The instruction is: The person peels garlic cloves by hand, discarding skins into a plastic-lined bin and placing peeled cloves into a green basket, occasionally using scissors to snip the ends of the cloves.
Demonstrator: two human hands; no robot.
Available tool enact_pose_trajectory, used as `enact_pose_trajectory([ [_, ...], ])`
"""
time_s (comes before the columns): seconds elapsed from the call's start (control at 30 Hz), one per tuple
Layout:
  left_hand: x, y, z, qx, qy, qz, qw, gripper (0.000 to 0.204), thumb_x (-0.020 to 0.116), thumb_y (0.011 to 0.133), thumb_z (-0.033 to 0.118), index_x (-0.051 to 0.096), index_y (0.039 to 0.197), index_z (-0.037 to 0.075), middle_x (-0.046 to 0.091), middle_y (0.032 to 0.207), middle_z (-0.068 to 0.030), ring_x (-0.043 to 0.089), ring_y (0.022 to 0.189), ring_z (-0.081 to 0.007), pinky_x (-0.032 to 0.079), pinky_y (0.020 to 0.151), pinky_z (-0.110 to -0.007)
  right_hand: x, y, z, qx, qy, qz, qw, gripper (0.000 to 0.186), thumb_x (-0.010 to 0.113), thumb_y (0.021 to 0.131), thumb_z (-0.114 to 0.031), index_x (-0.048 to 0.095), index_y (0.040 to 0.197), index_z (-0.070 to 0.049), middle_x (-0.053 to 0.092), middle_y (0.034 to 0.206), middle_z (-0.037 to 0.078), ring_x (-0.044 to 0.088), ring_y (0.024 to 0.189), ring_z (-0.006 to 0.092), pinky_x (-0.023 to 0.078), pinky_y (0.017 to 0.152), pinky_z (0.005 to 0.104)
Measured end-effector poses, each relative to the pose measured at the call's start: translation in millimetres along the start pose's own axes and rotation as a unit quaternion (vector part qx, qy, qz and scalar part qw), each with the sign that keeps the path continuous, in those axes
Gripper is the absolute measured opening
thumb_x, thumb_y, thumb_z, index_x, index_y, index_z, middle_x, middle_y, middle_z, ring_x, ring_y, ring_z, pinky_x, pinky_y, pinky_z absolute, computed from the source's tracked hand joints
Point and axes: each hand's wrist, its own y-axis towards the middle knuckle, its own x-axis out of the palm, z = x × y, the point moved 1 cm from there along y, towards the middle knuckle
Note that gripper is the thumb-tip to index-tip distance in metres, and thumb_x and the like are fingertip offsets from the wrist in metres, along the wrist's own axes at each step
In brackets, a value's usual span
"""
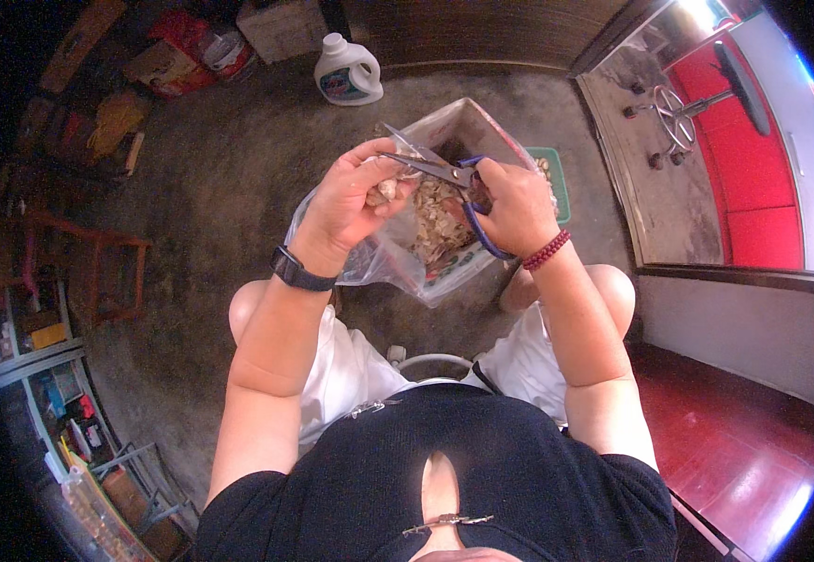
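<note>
Over the box, my left hand point(360, 192) is closed around a pale, knobbly piece point(385, 190) that looks like garlic. My right hand point(518, 206) grips scissors point(440, 170) by their blue handles. Their blades point left and reach the fingertips of my left hand, by the pale piece. Below both hands stands an open box point(515, 148) between my knees, with dry, papery, pale-brown scraps point(437, 220) inside. A clear plastic bag point(370, 267) hangs over its left and near sides. My fingers partly hide the pale piece.
A green basket point(560, 192) with small pale pieces sits right of the box. Beyond it on the floor is a white jug point(346, 73). Cartons and bags line the far left, shelves point(37, 361) the left side. A doorway with a wheeled stool point(674, 117) lies right.
</note>
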Motion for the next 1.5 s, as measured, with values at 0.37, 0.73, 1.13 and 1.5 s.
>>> enact_pose_trajectory([
  [0.37, 3.6, -2.5, 1.1, 0.000, 0.014, 0.030, 0.999, 0.014, 0.059, 0.085, 0.003, 0.063, 0.097, 0.009, 0.061, 0.089, -0.0156, 0.056, 0.068, -0.0183, 0.040, 0.044, -0.021, 3.1, -5.4, 2.6, 0.021, 0.028, 0.022, 0.999, 0.039, 0.068, 0.074, -0.039, 0.050, 0.068, -0.006, 0.056, 0.057, 0.015, 0.059, 0.058, 0.0357, 0.046, 0.053, 0.0440],
  [0.73, 8.2, -0.1, -0.1, -0.002, 0.017, 0.004, 1.000, 0.014, 0.058, 0.087, 0.006, 0.064, 0.096, 0.015, 0.059, 0.090, -0.0126, 0.052, 0.071, -0.0158, 0.039, 0.047, -0.020, 17.0, 24.4, 55.5, 0.240, -0.162, -0.026, 0.957, 0.040, 0.071, 0.071, -0.038, 0.060, 0.088, -0.004, 0.064, 0.088, 0.016, 0.061, 0.087, 0.0308, 0.050, 0.076, 0.0408],
  [1.13, 8.4, 0.0, -3.2, -0.005, 0.020, 0.015, 1.000, 0.010, 0.059, 0.088, 0.007, 0.064, 0.094, 0.013, 0.060, 0.091, -0.0116, 0.053, 0.069, -0.0147, 0.038, 0.045, -0.019, 43.8, 49.8, 86.5, 0.163, -0.165, -0.066, 0.970, 0.040, 0.073, 0.071, -0.029, 0.057, 0.101, -0.007, 0.059, 0.099, 0.015, 0.056, 0.099, 0.0319, 0.048, 0.083, 0.0400],
  [1.5, 13.2, 0.9, -4.0, 0.003, 0.054, 0.039, 0.998, 0.009, 0.061, 0.086, 0.007, 0.063, 0.093, 0.012, 0.063, 0.088, -0.0105, 0.058, 0.067, -0.0132, 0.040, 0.046, -0.020, 50.5, 50.3, 102.7, 0.161, -0.160, -0.095, 0.969, 0.037, 0.069, 0.074, -0.019, 0.056, 0.106, -0.005, 0.057, 0.104, 0.018, 0.057, 0.099, 0.0340, 0.049, 0.084, 0.0411],
])
